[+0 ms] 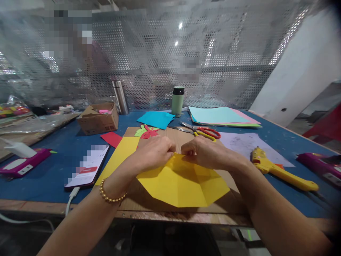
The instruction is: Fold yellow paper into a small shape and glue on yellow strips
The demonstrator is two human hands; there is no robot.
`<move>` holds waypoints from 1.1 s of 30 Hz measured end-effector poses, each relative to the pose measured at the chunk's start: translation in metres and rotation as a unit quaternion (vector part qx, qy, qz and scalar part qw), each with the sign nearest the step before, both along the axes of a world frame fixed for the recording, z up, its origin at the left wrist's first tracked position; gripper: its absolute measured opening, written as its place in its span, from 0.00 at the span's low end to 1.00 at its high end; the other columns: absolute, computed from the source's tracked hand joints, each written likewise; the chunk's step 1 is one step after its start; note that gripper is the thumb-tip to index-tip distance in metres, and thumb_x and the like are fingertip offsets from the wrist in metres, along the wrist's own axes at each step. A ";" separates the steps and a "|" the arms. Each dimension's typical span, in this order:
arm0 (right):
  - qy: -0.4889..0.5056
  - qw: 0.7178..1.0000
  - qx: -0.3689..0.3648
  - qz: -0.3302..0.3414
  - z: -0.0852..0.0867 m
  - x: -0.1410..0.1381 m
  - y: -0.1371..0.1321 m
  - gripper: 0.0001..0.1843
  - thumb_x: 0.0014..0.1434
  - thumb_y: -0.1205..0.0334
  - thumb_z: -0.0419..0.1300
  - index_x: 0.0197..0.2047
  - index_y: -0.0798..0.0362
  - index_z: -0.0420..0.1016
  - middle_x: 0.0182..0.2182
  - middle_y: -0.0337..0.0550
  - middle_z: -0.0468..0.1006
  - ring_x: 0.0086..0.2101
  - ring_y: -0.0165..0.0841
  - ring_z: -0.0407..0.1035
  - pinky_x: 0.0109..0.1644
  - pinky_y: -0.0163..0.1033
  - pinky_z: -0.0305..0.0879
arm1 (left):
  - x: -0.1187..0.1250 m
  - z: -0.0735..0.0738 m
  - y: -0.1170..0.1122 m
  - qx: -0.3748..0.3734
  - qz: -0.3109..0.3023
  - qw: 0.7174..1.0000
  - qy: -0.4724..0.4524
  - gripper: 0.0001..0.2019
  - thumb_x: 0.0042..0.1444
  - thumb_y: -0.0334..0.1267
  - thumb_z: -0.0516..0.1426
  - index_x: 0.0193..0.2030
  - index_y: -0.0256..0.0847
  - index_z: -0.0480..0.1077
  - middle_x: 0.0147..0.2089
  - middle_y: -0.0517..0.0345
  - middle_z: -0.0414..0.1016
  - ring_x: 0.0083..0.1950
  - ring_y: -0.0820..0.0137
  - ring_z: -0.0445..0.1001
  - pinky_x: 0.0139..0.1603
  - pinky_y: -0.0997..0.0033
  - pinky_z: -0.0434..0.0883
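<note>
A creased sheet of yellow paper [183, 185] with an angular, many-sided outline hangs between my hands above a brown cardboard sheet [173, 134]. My left hand [157, 151], with a gold bead bracelet [109, 195] at the wrist, pinches its top edge. Just to the right, my right hand [202, 151] grips the same edge with curled fingers. Fold lines run down the paper from where the fingers meet it. Another yellow sheet [117, 156] lies flat under my left forearm. Beyond my hands are red and green paper cutouts [147, 131].
Scissors [206, 132] lie behind my right hand. A yellow glue gun [282, 172] rests at the right, a phone [90, 169] with a cable at the left. A cardboard box [98, 119], a steel flask [121, 97], a green tumbler [177, 101] and coloured paper [218, 115] stand or lie farther back.
</note>
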State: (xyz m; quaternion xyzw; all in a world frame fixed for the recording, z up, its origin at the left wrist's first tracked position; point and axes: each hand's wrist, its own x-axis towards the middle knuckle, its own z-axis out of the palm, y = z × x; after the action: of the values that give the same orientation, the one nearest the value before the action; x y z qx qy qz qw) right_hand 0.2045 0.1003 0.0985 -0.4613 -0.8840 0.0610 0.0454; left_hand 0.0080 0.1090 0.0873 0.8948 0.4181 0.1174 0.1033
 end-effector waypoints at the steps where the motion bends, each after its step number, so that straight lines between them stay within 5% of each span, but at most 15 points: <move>1: 0.002 1.000 0.000 0.003 0.000 0.000 0.000 0.09 0.53 0.74 0.60 0.23 0.56 0.73 0.23 0.38 0.75 0.24 0.26 0.63 0.29 0.34 0.47 | 0.000 0.000 0.000 -0.008 -0.009 1.000 0.000 0.11 0.60 0.34 0.54 0.33 0.40 0.79 0.29 0.56 0.77 0.31 0.69 0.70 0.33 0.69 0.58; 13: 0.020 0.999 -0.028 0.037 -0.003 0.002 0.000 0.08 0.55 0.71 0.59 0.25 0.55 0.77 0.23 0.38 0.77 0.23 0.26 0.63 0.27 0.34 0.48 | 0.001 -0.004 0.009 -0.025 -0.078 0.997 -0.003 0.10 0.57 0.30 0.57 0.31 0.40 0.79 0.25 0.59 0.74 0.26 0.73 0.65 0.29 0.69 0.54; 20: 0.011 0.999 -0.021 0.030 -0.002 0.001 -0.002 0.08 0.53 0.71 0.60 0.25 0.55 0.77 0.23 0.38 0.78 0.23 0.25 0.64 0.27 0.33 0.49 | -0.010 -0.007 0.016 -0.105 -0.030 0.994 0.006 0.14 0.56 0.38 0.58 0.20 0.39 0.67 0.18 0.65 0.58 0.21 0.75 0.57 0.26 0.68 0.49; 33: -0.003 0.999 -0.032 0.011 0.005 -0.001 -0.003 0.08 0.55 0.72 0.61 0.26 0.56 0.78 0.25 0.39 0.79 0.24 0.26 0.66 0.29 0.33 0.51 | -0.011 -0.005 0.013 -0.096 -0.025 0.995 0.016 0.15 0.56 0.41 0.57 0.21 0.38 0.66 0.19 0.65 0.58 0.23 0.75 0.57 0.27 0.69 0.48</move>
State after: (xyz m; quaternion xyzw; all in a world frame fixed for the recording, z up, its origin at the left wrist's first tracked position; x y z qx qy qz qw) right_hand 0.2032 0.0970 0.1030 -0.4531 -0.8867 0.0881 0.0273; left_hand -0.0031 0.1221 0.0826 0.8929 0.4063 0.0595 0.1847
